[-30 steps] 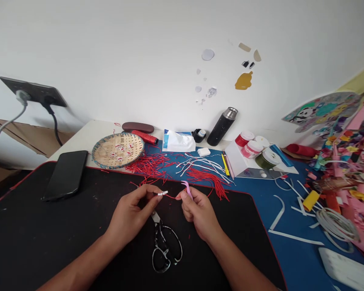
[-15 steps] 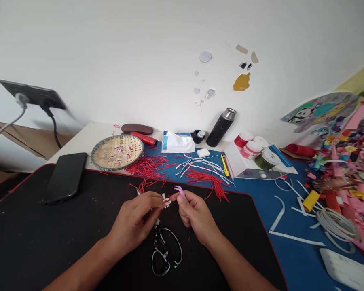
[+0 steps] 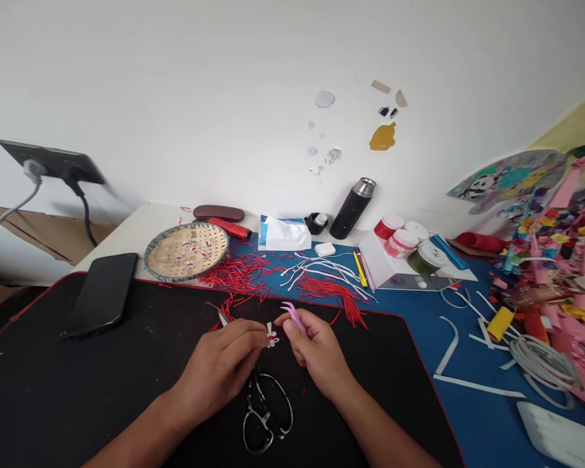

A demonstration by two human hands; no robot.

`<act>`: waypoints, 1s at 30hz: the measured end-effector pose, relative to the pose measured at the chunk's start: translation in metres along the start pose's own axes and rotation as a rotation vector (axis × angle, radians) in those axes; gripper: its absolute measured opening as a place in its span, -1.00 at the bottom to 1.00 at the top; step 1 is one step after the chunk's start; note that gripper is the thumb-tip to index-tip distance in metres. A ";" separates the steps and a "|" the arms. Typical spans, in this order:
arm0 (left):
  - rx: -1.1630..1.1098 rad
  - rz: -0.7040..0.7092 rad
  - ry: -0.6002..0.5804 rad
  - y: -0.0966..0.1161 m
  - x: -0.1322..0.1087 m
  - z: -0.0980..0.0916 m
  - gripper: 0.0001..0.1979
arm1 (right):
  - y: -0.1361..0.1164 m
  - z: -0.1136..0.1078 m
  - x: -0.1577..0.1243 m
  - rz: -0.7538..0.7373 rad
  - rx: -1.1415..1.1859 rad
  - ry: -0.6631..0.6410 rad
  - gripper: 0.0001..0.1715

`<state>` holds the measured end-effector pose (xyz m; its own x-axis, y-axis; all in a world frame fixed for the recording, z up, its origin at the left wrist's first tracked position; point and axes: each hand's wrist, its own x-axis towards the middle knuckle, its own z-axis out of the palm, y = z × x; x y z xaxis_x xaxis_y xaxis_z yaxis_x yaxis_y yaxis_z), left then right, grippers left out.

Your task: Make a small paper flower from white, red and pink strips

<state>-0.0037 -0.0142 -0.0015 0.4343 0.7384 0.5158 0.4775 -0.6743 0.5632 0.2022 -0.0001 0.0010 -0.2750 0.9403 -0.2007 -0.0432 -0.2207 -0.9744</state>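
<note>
My left hand (image 3: 229,361) is closed, its fingertips pinching a small knotted cord flower (image 3: 272,337), white loops around a red middle. In my right hand (image 3: 316,351) is a pair of purple tweezers (image 3: 293,316), gripped between thumb and fingers, with the curved tips pointing up and left. The tweezers are apart from the flower, just to its right. Beneath my left hand lies a pair of scissors (image 3: 286,396) with dark speckled handles. Their blade tip shows beyond my knuckles, and their middle is hidden.
Red cord pieces (image 3: 241,274) and white cords (image 3: 324,268) lie behind the black mat (image 3: 370,390). A woven basket (image 3: 151,250) holds several similar flowers. A phone (image 3: 100,296) rests at left. A black flask (image 3: 353,208) and spools (image 3: 426,257) stand at the back.
The view has tilted slightly, so things sit a little lower. The flower has turned a little in my left fingers. My right hand still holds the tweezers close by.
</note>
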 end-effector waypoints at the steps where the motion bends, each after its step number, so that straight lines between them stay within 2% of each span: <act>1: 0.004 0.010 -0.001 0.000 0.000 0.000 -0.77 | 0.000 0.000 0.000 0.006 -0.022 -0.024 -0.44; 5: 0.019 0.021 -0.003 0.000 -0.001 0.000 -0.77 | 0.002 0.001 0.000 0.019 -0.092 -0.058 -0.46; 10: -0.071 -0.064 -0.026 0.000 0.000 0.002 -0.79 | 0.000 0.000 0.000 0.019 -0.135 -0.026 -0.58; 13: -0.193 -0.211 -0.020 0.002 0.002 0.003 -0.80 | -0.002 0.000 -0.001 0.003 -0.174 -0.014 -0.64; 16: -0.404 -0.473 -0.002 0.004 0.006 0.002 -0.80 | -0.005 0.001 -0.001 -0.037 -0.215 0.026 -0.69; 18: -0.589 -0.632 0.004 0.006 0.009 0.001 -0.70 | -0.008 0.001 -0.001 -0.070 -0.229 0.047 -0.70; 20: -0.707 -0.731 -0.039 0.007 0.012 0.000 -0.59 | -0.010 0.001 -0.001 -0.093 -0.236 0.052 -0.72; 25: -0.722 -0.853 -0.183 0.009 0.017 0.000 -0.53 | -0.010 0.002 -0.002 -0.124 -0.274 0.036 -0.75; 30: -0.733 -0.873 -0.186 0.008 0.020 -0.002 -0.53 | -0.010 0.002 -0.003 -0.104 -0.282 0.023 -0.71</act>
<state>0.0073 -0.0050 0.0151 0.3093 0.9015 -0.3026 0.1391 0.2719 0.9522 0.2013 -0.0018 0.0114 -0.2607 0.9605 -0.0973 0.1992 -0.0451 -0.9789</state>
